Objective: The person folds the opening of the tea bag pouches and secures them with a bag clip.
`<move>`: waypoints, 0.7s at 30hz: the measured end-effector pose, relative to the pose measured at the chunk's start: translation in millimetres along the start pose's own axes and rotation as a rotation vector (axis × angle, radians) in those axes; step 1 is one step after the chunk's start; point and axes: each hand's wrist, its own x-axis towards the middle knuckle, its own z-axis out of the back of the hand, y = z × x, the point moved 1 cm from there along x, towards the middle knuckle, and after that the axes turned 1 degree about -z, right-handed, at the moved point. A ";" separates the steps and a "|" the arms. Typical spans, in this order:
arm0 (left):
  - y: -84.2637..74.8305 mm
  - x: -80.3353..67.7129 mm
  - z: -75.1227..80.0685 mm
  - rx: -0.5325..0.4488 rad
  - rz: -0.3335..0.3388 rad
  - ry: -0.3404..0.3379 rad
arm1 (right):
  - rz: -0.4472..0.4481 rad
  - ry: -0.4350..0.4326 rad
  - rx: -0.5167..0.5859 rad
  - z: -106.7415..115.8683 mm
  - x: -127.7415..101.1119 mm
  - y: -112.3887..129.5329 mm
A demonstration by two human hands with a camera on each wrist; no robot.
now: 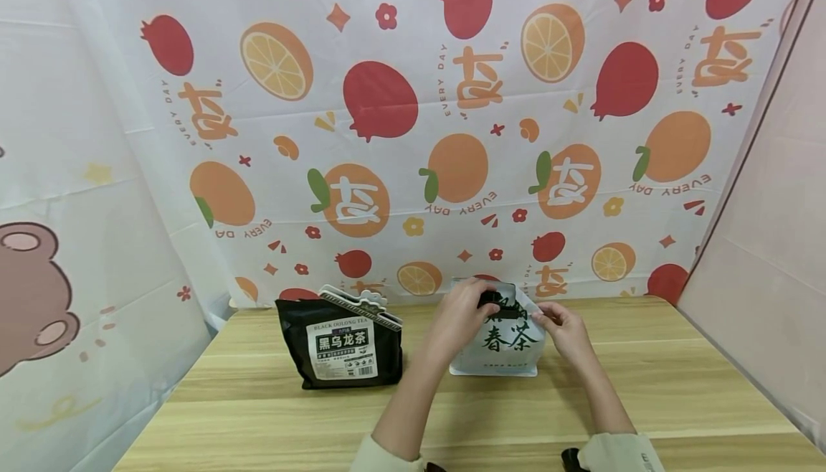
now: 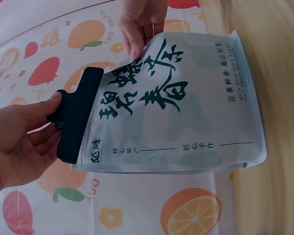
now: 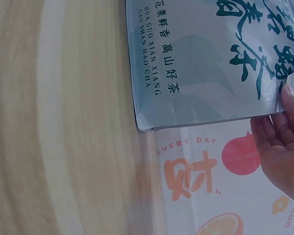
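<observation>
A pale green-white tea pouch (image 1: 503, 343) (image 2: 186, 107) (image 3: 206, 58) with dark green characters stands upright on the wooden table (image 1: 452, 414). A dark clip (image 1: 495, 301) (image 2: 78, 115) sits across its top edge. My left hand (image 1: 459, 314) (image 2: 24, 137) grips that clip with thumb and fingers. My right hand (image 1: 561, 325) (image 2: 137, 24) (image 3: 284, 147) pinches the pouch's upper right edge. To the left stands a black oolong tea bag (image 1: 340, 343) with a white clip (image 1: 361, 305) on its top.
A fruit-print cloth (image 1: 413, 120) hangs behind the table, a bear-print sheet (image 1: 64, 278) on the left and a pale pink panel (image 1: 768, 257) on the right. Bare wood lies in front of both bags.
</observation>
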 end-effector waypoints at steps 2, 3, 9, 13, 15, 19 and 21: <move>-0.8 4.4 1.6 0.003 0.003 -0.015 | 0.002 -0.001 -0.002 -0.2 -0.2 0.0; -1.5 6.5 2.5 0.007 0.007 -0.022 | 0.006 -0.002 -0.001 -0.4 -0.1 -0.2; -5.7 18.6 5.6 0.032 0.006 -0.037 | 0.024 -0.006 0.012 -0.3 -0.5 0.0; -7.1 24.1 5.7 0.048 0.013 -0.020 | 0.013 0.000 0.023 -0.3 -0.2 -0.8; -7.9 26.9 5.5 0.045 0.016 -0.014 | 0.005 0.005 0.026 -0.4 -0.3 -1.1; -9.9 32.7 6.2 0.032 0.014 -0.014 | 0.004 0.008 0.029 -0.7 0.1 -0.9; -10.6 35.8 6.6 0.026 0.008 -0.027 | 0.009 0.010 0.028 -1.4 0.4 -0.4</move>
